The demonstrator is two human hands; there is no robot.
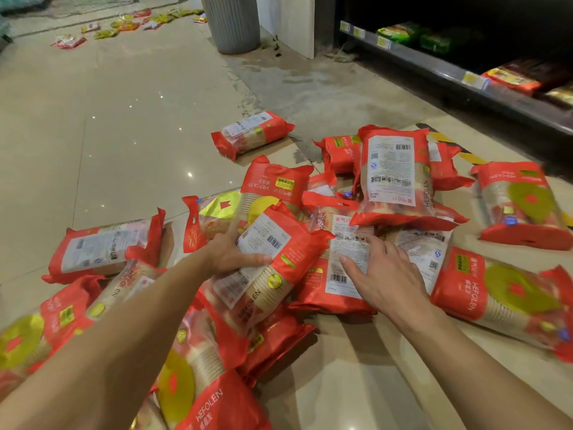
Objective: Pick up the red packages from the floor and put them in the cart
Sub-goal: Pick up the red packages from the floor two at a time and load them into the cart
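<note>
The left hand (231,254) grips a red package (279,243) at the heap's middle, thumb over its label and fingers curled behind. The right hand (387,274), fingers straight and spread, rests flat on a neighbouring package (342,276) at three o'clock. Many more red packages (393,172) lie across the floor (124,119), with a lone package (251,133) at twelve o'clock. No cart is in view, so nearly everything seems left to do.

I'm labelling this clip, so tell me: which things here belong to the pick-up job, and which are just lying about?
Belongs to the job:
- red packages heaped on the floor
- tilted package gripped by the left hand
- right hand, fingers spread, at a label-up package

Just lying about:
- grey bin
- small scattered packets, far off
- shelf goods
</note>
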